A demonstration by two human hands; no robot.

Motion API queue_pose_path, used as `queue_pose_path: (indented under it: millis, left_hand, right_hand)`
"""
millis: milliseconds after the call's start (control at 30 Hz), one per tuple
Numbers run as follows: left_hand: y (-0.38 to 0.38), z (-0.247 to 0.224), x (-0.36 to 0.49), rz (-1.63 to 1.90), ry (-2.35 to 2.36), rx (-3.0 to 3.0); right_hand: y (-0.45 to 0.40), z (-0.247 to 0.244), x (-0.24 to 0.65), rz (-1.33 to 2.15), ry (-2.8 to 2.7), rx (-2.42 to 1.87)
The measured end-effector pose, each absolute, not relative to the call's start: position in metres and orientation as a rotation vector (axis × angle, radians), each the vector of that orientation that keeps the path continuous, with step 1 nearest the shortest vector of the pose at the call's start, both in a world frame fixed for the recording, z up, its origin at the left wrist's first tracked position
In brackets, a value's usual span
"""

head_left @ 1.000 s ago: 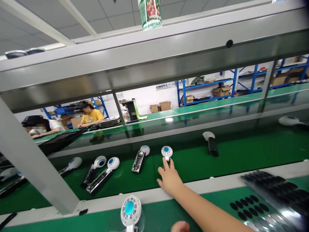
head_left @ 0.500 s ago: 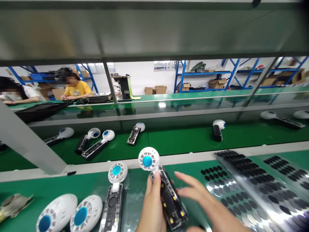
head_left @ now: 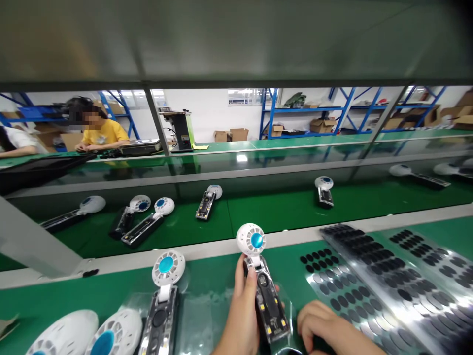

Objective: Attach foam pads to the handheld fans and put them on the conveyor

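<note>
Here, a green belt [head_left: 266,209] is stretching across the far side; at near right, disc sheets [head_left: 369,268] are lying flat, presumably for easy reach. At near centre, a white-headed device [head_left: 268,298] is leaning in the gripping left hand [head_left: 240,308], seemingly angled for viewing. The right hand [head_left: 325,323] is resting curled just right of it, its contents unclear.

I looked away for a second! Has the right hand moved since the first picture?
Yes. The right hand was past the rail, over the belt; now it's back on the near side, by the discs.
</note>
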State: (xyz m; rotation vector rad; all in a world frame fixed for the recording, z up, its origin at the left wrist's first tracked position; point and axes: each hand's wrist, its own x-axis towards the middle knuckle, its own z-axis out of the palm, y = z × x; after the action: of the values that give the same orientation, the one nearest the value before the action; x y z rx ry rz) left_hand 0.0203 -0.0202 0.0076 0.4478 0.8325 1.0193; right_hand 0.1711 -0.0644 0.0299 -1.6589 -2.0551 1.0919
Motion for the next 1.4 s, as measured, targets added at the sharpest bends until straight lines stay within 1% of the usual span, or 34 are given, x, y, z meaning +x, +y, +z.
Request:
queue_pose_path:
  millis: [100, 233, 367, 567, 800, 1233, 1400]
  left_hand:
    - [-0.021, 0.010, 0.019, 1.041, 0.859, 0.432]
    - [-0.021, 0.007, 0.020, 1.103, 0.876, 0.381]
    - [-0.022, 0.006, 0.019, 1.076, 0.837, 0.305]
    - [-0.022, 0.002, 0.016, 1.082, 0.803, 0.314]
    - [-0.017, -0.022, 0.016, 1.157, 0.874, 0.348]
    - [-0.019, -0.019, 0.013, 1.118, 0.853, 0.330]
    - [-0.019, -0.019, 0.013, 1.126, 0.885, 0.319]
  right_hand:
    - [-0.055, 0.041, 0.172, 1.220, -1.887, -1.543]
    - [-0.039, 0.058, 0.159, 1.243, -1.722, -1.483]
    - [-0.023, 0.062, 0.143, 1.303, -1.575, -1.435]
    - [-0.013, 0.058, 0.135, 1.143, -1.729, -1.486]
    - [-0.019, 0.058, 0.132, 1.135, -1.766, -1.548]
    - [-0.022, 0.043, 0.130, 1.052, -1.724, -1.477]
    - [-0.024, 0.042, 0.130, 0.959, -1.754, -1.492]
